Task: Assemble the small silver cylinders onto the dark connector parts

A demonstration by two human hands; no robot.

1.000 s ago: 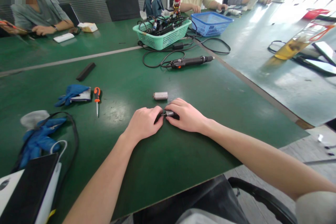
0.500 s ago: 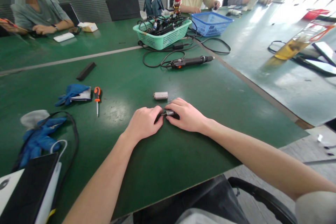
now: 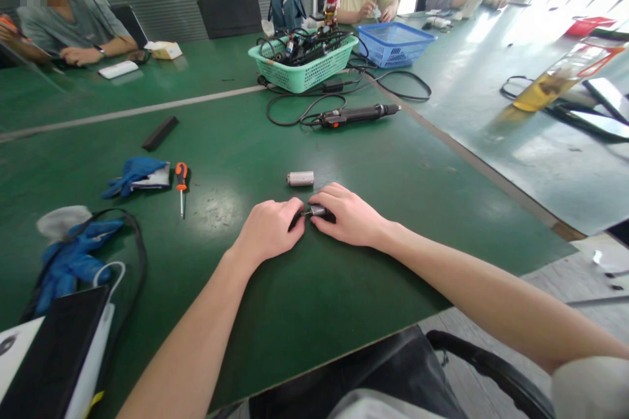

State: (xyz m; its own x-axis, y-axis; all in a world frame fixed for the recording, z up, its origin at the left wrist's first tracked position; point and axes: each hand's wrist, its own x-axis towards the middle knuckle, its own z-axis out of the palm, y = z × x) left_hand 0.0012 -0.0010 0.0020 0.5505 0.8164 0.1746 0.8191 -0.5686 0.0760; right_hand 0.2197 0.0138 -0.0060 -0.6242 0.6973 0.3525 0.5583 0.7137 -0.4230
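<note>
My left hand [image 3: 269, 229] rests on the green table, its fingers closed on a small black part [image 3: 295, 218] that they mostly hide. Facing it, my right hand [image 3: 351, 216] grips a dark grey metal cylinder [image 3: 318, 210] with a black end. A thin shaft bridges the narrow gap between the two pieces; whether they are joined I cannot tell. Just beyond my fingers lies a silver cylinder [image 3: 300, 179] on its side. Farther off is a black electric screwdriver [image 3: 358, 116] with its cord.
To the left lie an orange-handled screwdriver [image 3: 181, 177], blue gloves [image 3: 78, 255], a black bar [image 3: 160, 133] and a phone [image 3: 54, 347]. A green basket [image 3: 302, 78] of tools and a blue basket [image 3: 393, 49] stand at the back. Several people sit around the table.
My hands and the pieces in them stay practically still. Across the table, the person in yellow has brought both hands together behind the blue basket; the person at left has raised an orange-ended tool.
</note>
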